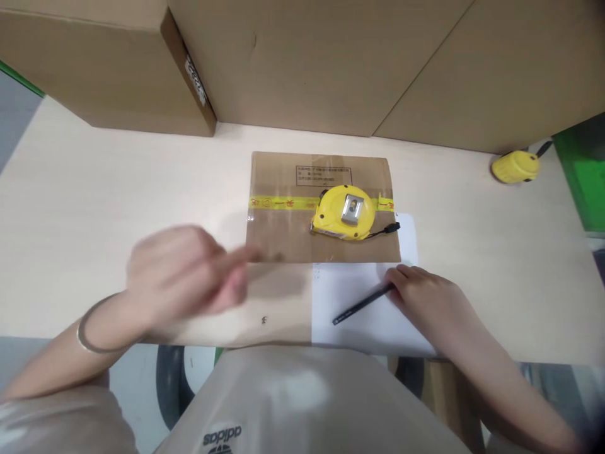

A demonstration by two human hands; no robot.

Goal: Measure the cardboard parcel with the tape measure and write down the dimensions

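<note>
Yellow tape measure [344,212] lies clip-up on a flat cardboard parcel [283,233] sealed with yellow printed tape, well clear of both hands. The right hand [428,295] rests on a white sheet of paper [363,321] just below the parcel, fingers closed around a black pen [362,304] — its tip points left. The left hand [182,274] hovers blurred near the parcel's lower left corner; whether its fingers are curled or spread cannot be told. A bangle [92,328] circles that wrist.
</note>
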